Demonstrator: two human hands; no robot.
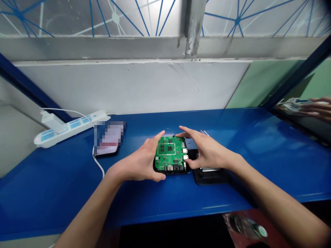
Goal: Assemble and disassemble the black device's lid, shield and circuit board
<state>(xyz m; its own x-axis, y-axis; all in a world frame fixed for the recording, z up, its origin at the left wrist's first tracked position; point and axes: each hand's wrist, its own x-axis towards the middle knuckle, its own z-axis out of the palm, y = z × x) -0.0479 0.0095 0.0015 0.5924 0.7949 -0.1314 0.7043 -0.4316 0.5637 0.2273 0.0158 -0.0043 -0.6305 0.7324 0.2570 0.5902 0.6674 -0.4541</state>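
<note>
A pair of bare hands meets over a blue counter (144,206), framing a green circuit board (168,156) seated in a shallow black case (188,170) near the middle of the work surface. The left hand (143,158) has its grip clamped on the case's left side, fingers at the upper edge and thumb along the lower. The right hand (209,150) closes its grip on the board's right side — fingertips at the upper corner, thumb beside the silver ports (185,154) that line that edge. The board faces up, chips in view; whether the case rests on the counter or is held just above it cannot be told.

Just right of the case, partly hidden under the right hand, lies a black cover (209,178). To the left, a phone (107,146), its screen partly blurred, lies beside a white cable (99,165); behind it, a white power strip (58,137) carries a plugged-in charger (54,123). At far right, another person's hand (319,108) reaches into view — and below the counter's front edge, a clear bottle (247,227) lies on a red surface (276,224).
</note>
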